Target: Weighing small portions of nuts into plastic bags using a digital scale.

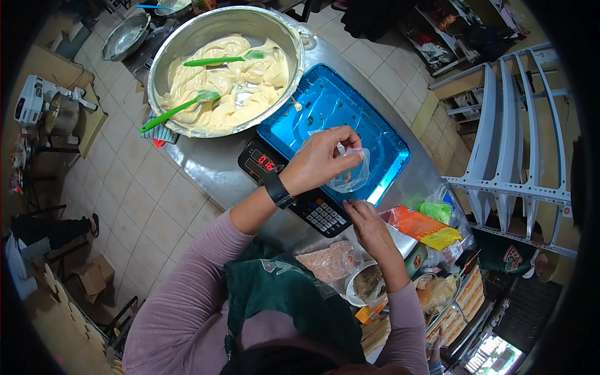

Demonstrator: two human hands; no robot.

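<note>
My left hand, with a dark watch on the wrist, pinches a small clear plastic bag between thumb and fingers. Small orange-brown bits show in the bag. Beneath it is the shiny blue pan of a digital scale, marked with dark specks and a dab of cream. The scale's keypad and lit display face my body. My right hand has its fingertips at the pan's near right corner, and nothing shows in it. Left of the pan, a large metal bowl contains pale cream and two green spatulas.
Right of my right hand lie an orange-and-yellow packet and a bright green item in plastic. Near my apron are a bag of pinkish crumbs and a white tub. A slatted metal rack stands right; a stand mixer left.
</note>
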